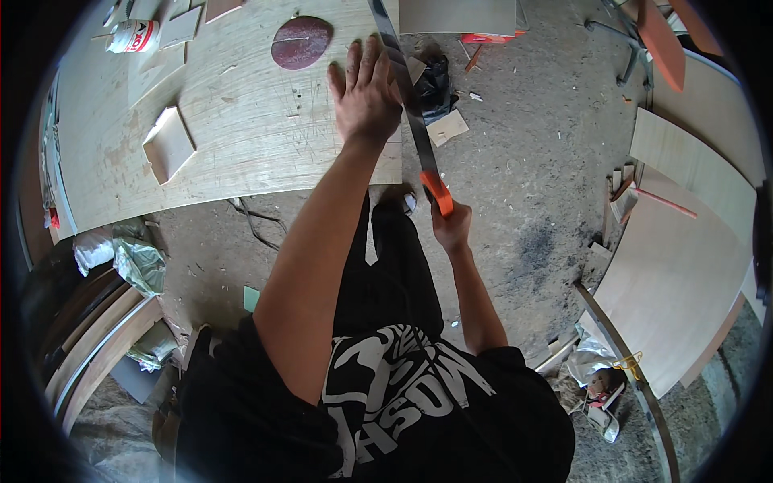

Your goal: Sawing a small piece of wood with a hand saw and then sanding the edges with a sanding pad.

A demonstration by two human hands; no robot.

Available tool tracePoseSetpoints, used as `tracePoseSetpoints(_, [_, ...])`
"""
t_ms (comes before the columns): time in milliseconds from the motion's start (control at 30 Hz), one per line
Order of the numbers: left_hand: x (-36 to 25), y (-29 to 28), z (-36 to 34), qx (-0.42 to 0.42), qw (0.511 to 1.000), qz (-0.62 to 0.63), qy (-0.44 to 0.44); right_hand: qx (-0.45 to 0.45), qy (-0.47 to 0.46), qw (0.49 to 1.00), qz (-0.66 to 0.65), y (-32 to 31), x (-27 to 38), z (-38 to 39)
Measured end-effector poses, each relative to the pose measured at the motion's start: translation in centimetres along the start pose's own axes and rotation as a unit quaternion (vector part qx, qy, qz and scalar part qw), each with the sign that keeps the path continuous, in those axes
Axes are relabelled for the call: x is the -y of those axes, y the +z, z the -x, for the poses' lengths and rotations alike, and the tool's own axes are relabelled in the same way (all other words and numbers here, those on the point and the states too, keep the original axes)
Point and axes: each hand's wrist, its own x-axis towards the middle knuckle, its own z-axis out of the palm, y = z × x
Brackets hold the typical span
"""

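My right hand (452, 228) is closed around the orange handle of a handsaw (411, 105). The saw's long dark blade runs away from me along the right edge of a pale wooden worktable (258, 153). On the tabletop near that edge, my left hand (367, 101) lies flat with fingers spread, right beside the blade. A light wooden piece (416, 69) shows just past the blade; whether the left hand touches it I cannot tell. Left of that hand lies a dark red round disc (302, 43) with a pale line across it.
A shallow wooden box (169, 146) and a white-and-red container (133, 36) sit on the table's left part. A black plastic bag (435, 87) and scraps lie on the floor beyond the saw. Large boards (684, 266) lean at right; plastic bags (138, 262) lie at left.
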Motion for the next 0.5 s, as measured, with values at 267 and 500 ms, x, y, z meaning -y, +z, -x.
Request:
tracePoseSetpoints(267, [-0.4,-0.2,-0.1,-0.022,0.997,0.077,-0.006,-0.018,0.004,1.000,0.015,0.8,0.7,-1.5])
tracePoseSetpoints(500, [-0.1,0.3,0.0,-0.013,1.000,0.025,0.004,0.015,0.025,0.999,0.042,0.0,0.3,0.2])
